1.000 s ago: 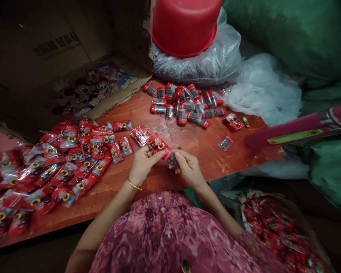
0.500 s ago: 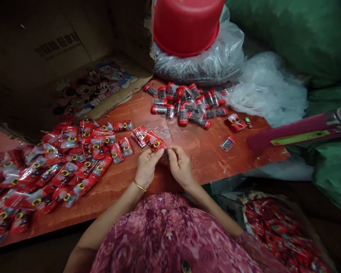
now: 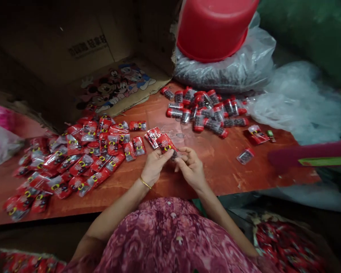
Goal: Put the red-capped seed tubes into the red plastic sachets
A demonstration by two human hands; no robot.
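My left hand (image 3: 155, 165) pinches a red printed packet (image 3: 166, 142) with a clear lower end, dark contents showing there. At that clear end, the curled fingers and thumb of my right hand (image 3: 192, 170) close on the packet's edge; the fingertips are partly hidden. Just beyond my left hand lies a small stack of flat red packets (image 3: 152, 135). To the left spreads a heap of filled red packets (image 3: 82, 165). Past my hands, several small clear tubes with red caps (image 3: 199, 123) and dark contents lie in a loose pile.
An open cardboard box (image 3: 125, 94) stands at the back left of the red table (image 3: 224, 174). A red tub (image 3: 216, 30) rests on a filled plastic bag (image 3: 224, 74). One tube (image 3: 245, 156) lies apart at right, near a pink bar (image 3: 290, 157). A container of red packets (image 3: 290, 242) is below.
The view has swung left, so everything appears further right. My right hand's fingers have shifted and spread slightly at the packet's clear end, while my left hand keeps its hold.
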